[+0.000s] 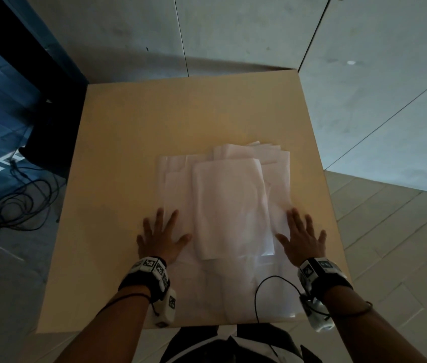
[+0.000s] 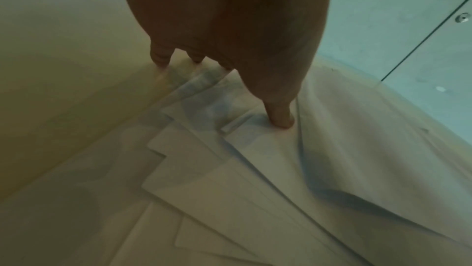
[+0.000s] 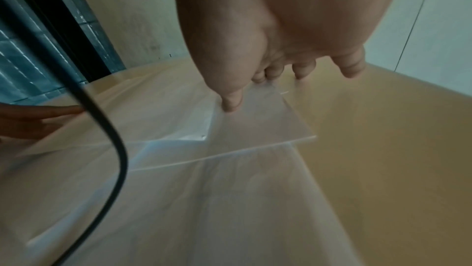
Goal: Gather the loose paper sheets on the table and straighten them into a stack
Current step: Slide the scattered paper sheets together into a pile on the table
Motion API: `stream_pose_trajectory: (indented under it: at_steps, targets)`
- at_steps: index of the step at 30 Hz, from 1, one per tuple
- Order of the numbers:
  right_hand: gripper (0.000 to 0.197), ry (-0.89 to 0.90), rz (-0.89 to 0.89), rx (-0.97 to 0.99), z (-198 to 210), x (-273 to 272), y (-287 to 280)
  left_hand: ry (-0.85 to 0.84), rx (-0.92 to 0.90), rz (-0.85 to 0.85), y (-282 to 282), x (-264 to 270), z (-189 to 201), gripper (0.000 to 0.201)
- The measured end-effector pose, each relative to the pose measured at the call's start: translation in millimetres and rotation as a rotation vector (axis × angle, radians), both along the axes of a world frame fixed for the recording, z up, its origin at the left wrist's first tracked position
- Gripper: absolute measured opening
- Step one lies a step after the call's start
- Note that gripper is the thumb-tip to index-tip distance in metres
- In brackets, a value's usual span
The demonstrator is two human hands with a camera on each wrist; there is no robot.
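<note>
Several white paper sheets (image 1: 228, 200) lie in a loose, fanned heap on the tan table (image 1: 133, 132), their edges out of line. My left hand (image 1: 161, 235) lies flat with spread fingers on the heap's left edge. Its thumb (image 2: 279, 117) presses a sheet while the other fingers touch the fanned corners (image 2: 194, 149). My right hand (image 1: 302, 237) lies flat with spread fingers on the heap's right edge. Its thumb (image 3: 231, 102) presses down on a sheet corner (image 3: 263, 125). Neither hand grips anything.
The table's front edge (image 1: 128, 328) is close to my body, and sheets reach almost to it. A black cable (image 1: 267, 286) loops over the sheets from my right wrist. Cables (image 1: 16, 200) lie on the floor at the left. A wall stands behind the table.
</note>
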State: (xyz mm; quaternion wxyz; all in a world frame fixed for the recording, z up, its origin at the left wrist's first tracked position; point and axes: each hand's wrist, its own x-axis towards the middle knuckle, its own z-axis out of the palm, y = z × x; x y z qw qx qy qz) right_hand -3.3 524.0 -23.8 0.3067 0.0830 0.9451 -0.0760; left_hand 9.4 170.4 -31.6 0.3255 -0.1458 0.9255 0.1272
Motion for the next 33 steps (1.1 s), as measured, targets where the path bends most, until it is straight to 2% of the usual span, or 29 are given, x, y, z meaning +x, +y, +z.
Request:
stream_pose_trajectory:
  at_steps: [7,11,14,16,19,22,26,29,33]
  targets:
    - [0.075,0.037,-0.092,-0.081,6.8,-4.9,-18.8,0.079,0.018,0.003,17.9,-6.5,6.0,0.082]
    - [0.075,0.069,-0.080,-0.114,4.9,-0.6,-27.4,0.032,0.038,-0.038,28.5,-5.3,2.7,0.075]
    - [0.069,0.145,-0.212,-0.184,12.7,-10.7,-27.3,0.108,0.041,0.135,21.4,-9.4,6.1,0.072]
    - [0.069,0.185,-0.322,-0.222,17.9,-18.6,-29.0,0.094,0.039,0.252,19.4,-14.1,6.7,0.077]
    - [0.075,0.084,-0.284,-0.177,16.8,-17.2,-40.5,-0.026,0.032,0.204,33.3,-13.2,5.7,0.080]
    - [0.074,-0.012,-0.197,-0.161,10.0,-6.9,-58.4,-0.053,0.056,0.167,49.0,-11.6,6.0,0.080]
    - [0.069,0.011,-0.237,-0.223,13.3,-8.2,-64.2,0.020,0.119,0.278,41.5,-12.8,16.5,0.081]
    - [0.072,0.068,-0.328,-0.149,14.0,-10.6,-47.6,0.094,0.074,0.402,30.7,-10.0,18.7,0.085]
    - [0.078,0.037,-0.309,-0.091,5.6,1.0,-34.3,0.062,0.026,0.389,34.0,-0.5,15.0,0.086]
